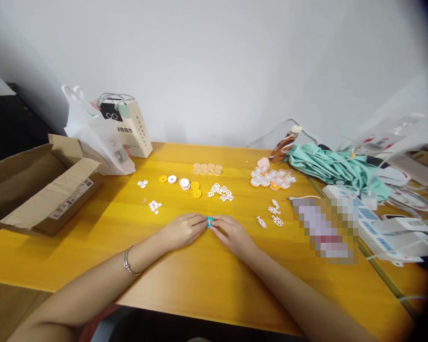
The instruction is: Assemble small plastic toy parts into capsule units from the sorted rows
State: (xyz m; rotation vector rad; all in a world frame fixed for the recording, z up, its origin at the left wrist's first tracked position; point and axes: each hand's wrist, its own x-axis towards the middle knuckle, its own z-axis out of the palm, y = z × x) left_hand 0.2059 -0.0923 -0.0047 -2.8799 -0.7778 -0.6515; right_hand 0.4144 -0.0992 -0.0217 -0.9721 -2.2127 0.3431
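Between the fingertips of both hands is a small teal piece (210,222) with a white spot on it; its kind is too small to make out. My left hand (189,229) pinches it from the left, my right hand (233,233) from the right. Just beyond lie white perforated plastic pieces (221,191) in a loose group. Yellow discs (196,193) and white discs (184,184) sit farther back to the left. Small white round pieces (154,206) are scattered left of my left hand. More white perforated pieces (275,209) lie to the right.
Clear cups (207,169) stand in a row at the back, with clear domed pieces (271,179) to their right. An open cardboard box (67,190) and bags (96,133) occupy the left. A bottle (285,145), a teal umbrella (335,164) and power strips (373,228) crowd the right.
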